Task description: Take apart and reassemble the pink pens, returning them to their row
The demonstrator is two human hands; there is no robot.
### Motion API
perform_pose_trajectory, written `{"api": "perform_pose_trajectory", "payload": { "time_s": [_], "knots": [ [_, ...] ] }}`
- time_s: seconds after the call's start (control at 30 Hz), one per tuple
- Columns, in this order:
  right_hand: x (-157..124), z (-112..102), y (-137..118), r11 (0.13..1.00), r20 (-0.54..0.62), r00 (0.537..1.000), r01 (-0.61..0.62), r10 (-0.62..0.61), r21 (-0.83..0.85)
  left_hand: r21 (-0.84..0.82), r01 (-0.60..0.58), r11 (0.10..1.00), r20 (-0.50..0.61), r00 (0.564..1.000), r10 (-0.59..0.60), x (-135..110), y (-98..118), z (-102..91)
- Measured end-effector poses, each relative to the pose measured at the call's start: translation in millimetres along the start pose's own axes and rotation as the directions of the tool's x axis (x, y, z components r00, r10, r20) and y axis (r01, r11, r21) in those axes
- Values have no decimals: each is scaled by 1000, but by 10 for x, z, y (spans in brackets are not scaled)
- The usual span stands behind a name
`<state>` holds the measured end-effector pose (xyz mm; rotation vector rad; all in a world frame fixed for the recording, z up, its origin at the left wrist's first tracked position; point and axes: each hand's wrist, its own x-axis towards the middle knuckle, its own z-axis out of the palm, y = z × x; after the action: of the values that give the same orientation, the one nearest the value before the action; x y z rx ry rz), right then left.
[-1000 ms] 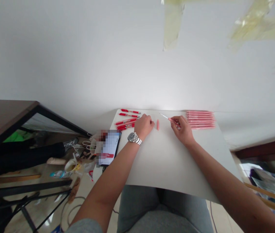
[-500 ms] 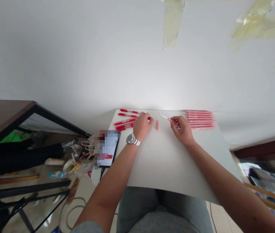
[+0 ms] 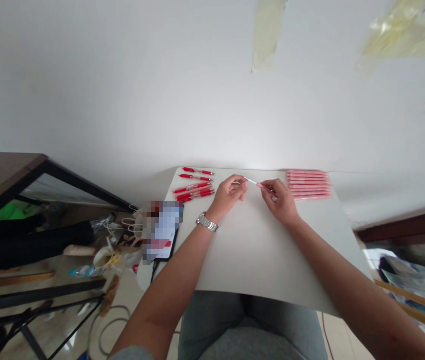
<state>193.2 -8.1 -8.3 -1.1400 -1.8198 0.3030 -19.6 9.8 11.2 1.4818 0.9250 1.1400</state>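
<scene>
My right hand is closed on a thin white pen refill with a pink part at its base, and the refill points left. My left hand, with a metal watch on its wrist, is curled in a pinch right at the refill's tip. What those fingers hold is too small to make out. The short pink pen piece does not show beside the hand. Both hands hover over a white board on my lap. Several red pens lie left of my left hand, and a stack of pink pens lies right of my right hand.
A phone lies at the board's left edge with a cable hanging from it. Below on the left, the floor holds a cup, cords and other clutter beside a dark glass-topped table. A white wall stands behind the board.
My left hand has moved right from the red pens to the refill's tip. The short pink piece that lay on the board is out of sight. My right hand has hardly moved.
</scene>
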Motion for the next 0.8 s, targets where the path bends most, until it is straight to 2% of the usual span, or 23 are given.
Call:
{"api": "perform_pose_trajectory", "payload": {
  "time_s": [0.27, 0.47, 0.63, 0.8],
  "knots": [
    [2, -22, -57, 998, 50, 998, 33, -35, 47, -78, 18, 997, 58, 998, -13, -42, 34, 38],
    [-1, -26, -60, 998, 66, 997, 28, -32, 62, -110, 11, 994, 22, 1000, -9, -30, -6, 34],
    [-12, -20, -41, 997, 65, 998, 3, -7, 73, -181, -45, 982, -126, 992, 22, -3, 5, -27],
    [-14, -22, -28, 998, 38, 999, -10, 8, 58, -183, -113, 977, -337, 940, 45, 41, -19, -131]
  ]
}}
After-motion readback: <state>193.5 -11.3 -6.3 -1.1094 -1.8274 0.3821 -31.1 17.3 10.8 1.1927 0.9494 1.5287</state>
